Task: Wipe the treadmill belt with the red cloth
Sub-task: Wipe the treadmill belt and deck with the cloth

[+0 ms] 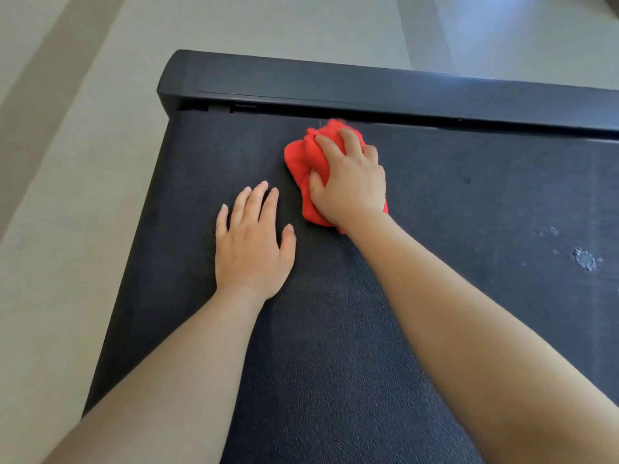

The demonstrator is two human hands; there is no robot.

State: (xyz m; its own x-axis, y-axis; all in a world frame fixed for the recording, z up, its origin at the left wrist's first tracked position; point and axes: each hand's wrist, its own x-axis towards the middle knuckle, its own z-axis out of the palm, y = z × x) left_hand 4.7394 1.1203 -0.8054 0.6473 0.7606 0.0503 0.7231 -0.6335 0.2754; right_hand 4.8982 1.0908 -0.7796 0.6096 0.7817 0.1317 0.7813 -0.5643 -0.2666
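The dark textured treadmill belt fills most of the view. A crumpled red cloth lies on it near the far end. My right hand grips the cloth, with fingers and thumb curled into it, and presses it down on the belt. My left hand rests flat on the belt to the left and nearer to me, fingers straight and spread, holding nothing. The part of the cloth under my right hand is hidden.
A smooth black end cover runs across the far end of the belt. Pale floor lies to the left and beyond. Pale scuff marks show on the belt at the right.
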